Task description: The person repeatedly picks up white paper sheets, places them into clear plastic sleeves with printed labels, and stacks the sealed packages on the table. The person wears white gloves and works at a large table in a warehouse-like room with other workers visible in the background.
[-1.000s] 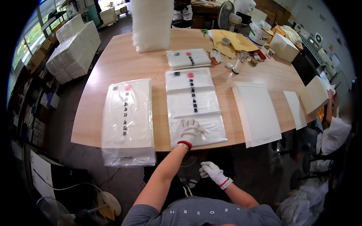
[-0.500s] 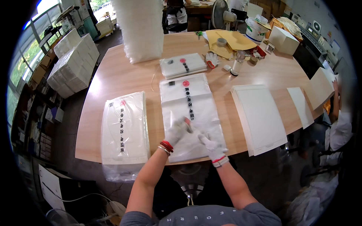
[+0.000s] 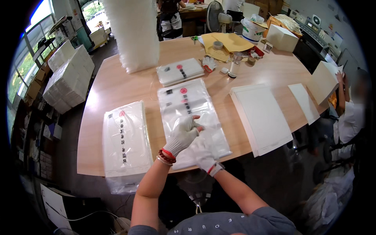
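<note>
In front of me lies a flat stack of clear plastic bags [image 3: 211,105] with a red seal and dark printing. My left hand [image 3: 183,135], in a white knit glove with bare thumb and forefinger tips, is over its middle. That thumb and forefinger are apart, with no held thing visible between them. Close beside it, my right hand [image 3: 204,154], also gloved, is over the stack's near part. Motion smears its fingers, so their grip cannot be made out. The top bag's film looks shiny and rumpled around both hands.
Left lies a filled, printed bag [image 3: 135,137], its end past the table edge. Right are a white paper stack [image 3: 262,117] and a narrower sheet [image 3: 303,103]. Behind are folded bags [image 3: 180,71], a spare glove [image 3: 209,64], a glass jar [image 3: 235,64] and a tall white roll [image 3: 135,39]. Someone handles a pale box [image 3: 323,84].
My view has shifted slightly. My right hand has come left, closer to my left hand. The left thumb and forefinger now show clearly, and the top bag's film looks more rumpled.
</note>
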